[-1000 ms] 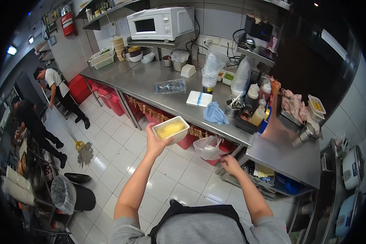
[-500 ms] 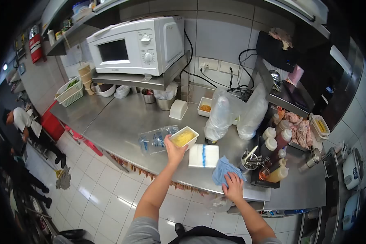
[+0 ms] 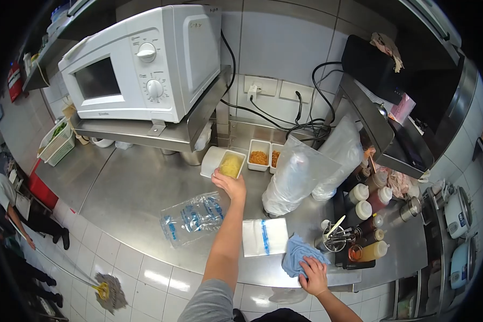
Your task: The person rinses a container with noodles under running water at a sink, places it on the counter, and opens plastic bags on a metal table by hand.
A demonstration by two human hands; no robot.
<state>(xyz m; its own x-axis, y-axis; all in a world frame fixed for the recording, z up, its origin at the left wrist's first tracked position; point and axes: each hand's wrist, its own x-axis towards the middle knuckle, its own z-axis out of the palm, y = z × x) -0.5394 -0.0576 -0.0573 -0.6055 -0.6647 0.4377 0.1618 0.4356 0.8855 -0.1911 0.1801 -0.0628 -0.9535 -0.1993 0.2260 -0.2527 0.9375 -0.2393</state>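
Your left hand [image 3: 229, 184] grips the light, rigid white rectangular plastic tub [image 3: 231, 164] by its near rim; keep it level. Your right hand [image 3: 313, 275] lies flat, fingers spread, on the soft blue cloth [image 3: 297, 254].

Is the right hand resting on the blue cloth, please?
Yes, the right hand lies flat on the blue cloth at the counter's front edge.

Steel counter [image 3: 134, 182] with tubs [image 3: 259, 154], cloth [image 3: 298, 253]

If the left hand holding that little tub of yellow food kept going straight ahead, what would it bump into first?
Probably the steel back ledge and tiled wall just behind. The left hand sets the white rectangular tub of yellow food beside the white tub of orange food. Depth is unclear.
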